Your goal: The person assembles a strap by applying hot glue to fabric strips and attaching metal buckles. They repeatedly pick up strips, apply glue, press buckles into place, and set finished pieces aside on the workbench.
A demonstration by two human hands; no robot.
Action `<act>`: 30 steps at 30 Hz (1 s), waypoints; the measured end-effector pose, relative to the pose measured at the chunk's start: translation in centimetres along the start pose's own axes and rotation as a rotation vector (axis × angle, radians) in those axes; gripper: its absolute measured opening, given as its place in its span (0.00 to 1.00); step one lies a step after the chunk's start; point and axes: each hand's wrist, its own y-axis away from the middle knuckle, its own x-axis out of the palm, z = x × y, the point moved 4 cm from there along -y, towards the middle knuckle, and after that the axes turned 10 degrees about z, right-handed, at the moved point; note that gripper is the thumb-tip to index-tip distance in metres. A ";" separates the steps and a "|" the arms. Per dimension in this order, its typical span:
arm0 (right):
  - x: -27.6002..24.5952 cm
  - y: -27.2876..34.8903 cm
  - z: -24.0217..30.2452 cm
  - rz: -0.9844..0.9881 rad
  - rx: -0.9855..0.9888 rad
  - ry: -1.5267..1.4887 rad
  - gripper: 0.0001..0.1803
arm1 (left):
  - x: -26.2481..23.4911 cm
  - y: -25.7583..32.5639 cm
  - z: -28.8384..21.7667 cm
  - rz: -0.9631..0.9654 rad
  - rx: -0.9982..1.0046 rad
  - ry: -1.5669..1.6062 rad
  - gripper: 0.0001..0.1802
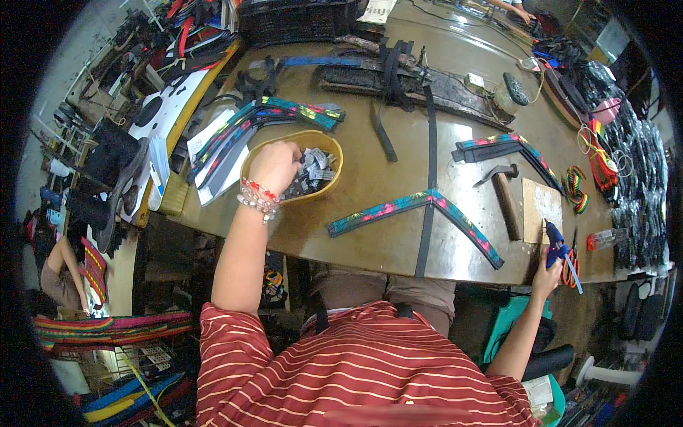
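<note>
My left hand (277, 165) dips into a yellow oval tub (336, 146), its fingers curled down among small grey and white tags (317, 169). Whatever those fingertips pinch is hidden. Bead bracelets circle that wrist. At the right front edge of the table, my right hand (547, 275) is wrapped round a blue glue gun (556, 244), its nozzle over a glue-spotted cardboard piece (542, 210). A pale glue stick (574, 275) sticks out behind it. Between my hands lies a bent, flower-patterned strap (398, 209), crossing a long black strip (430, 164).
Beside the cardboard lies a hammer (506, 206), with orange-handled scissors (570, 269) next to the glue gun. More patterned straps (295, 110) are stacked behind the tub, others (498, 144) at the right. A dark board (448, 96) crosses the back. Another person's hand (525, 16) shows far off.
</note>
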 end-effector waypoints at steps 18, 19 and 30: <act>0.7 10.5 35.0 0.996 -0.389 -1.177 0.09 | 1.7 2.9 -11.3 0.184 0.479 1.144 0.10; 0.5 10.2 35.6 1.001 -0.474 -1.191 0.09 | 2.2 2.9 -12.2 0.240 0.455 1.178 0.12; 6.4 4.7 29.6 0.914 -0.230 -0.939 0.05 | 10.1 8.9 -16.5 0.184 0.909 0.225 0.31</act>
